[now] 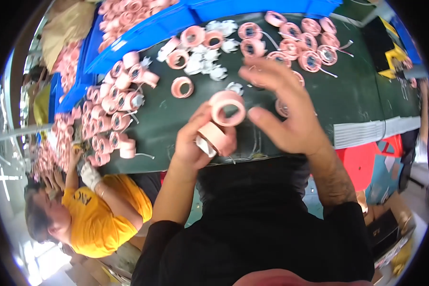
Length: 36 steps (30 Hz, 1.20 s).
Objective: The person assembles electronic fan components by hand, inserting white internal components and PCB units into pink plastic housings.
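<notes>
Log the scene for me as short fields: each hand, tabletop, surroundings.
Left hand: holds a pink ring and a pink piece with a white part
Right hand: open, nothing visibly held
Tabletop: white pieces, more pink rings
Behind: blue bin
Left side: co-worker in yellow shirt

A dark green table (pixel 362 102) has pale strips (pixel 360 134) lying along its near edge at right. Close beyond that edge is a red stool (pixel 357 171). Blue bins (pixel 162 27) line the far side. At left, a co-worker (pixel 105 214) wears yellow. A blurred black-and-yellow object (pixel 385 50), possibly a stand, sits far right.
</notes>
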Tool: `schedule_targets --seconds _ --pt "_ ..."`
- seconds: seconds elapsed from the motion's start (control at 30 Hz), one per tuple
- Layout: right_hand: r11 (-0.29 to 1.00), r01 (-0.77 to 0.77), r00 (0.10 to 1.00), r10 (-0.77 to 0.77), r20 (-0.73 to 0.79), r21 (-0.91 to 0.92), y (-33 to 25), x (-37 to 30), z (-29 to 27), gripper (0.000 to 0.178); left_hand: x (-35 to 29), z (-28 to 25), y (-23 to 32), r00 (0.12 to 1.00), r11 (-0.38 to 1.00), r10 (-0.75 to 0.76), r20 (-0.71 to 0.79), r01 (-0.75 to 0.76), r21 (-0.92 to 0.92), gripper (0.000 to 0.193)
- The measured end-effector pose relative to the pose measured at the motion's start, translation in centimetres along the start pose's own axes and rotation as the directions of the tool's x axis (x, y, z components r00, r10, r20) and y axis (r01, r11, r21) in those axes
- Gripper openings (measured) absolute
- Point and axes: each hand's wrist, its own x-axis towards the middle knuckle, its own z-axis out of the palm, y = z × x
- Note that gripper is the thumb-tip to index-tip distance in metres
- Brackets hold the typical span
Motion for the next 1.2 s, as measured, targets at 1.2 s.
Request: schedule_targets --seconds 1.2 --pt "0.378 -0.545 0.805 0.485 0.342 0.748 0.7 1.5 3.2 0.039 -0.6 -3.5 2.0 0.981 0.977 0.189 0.049 -0.183 -0.107 0.056"
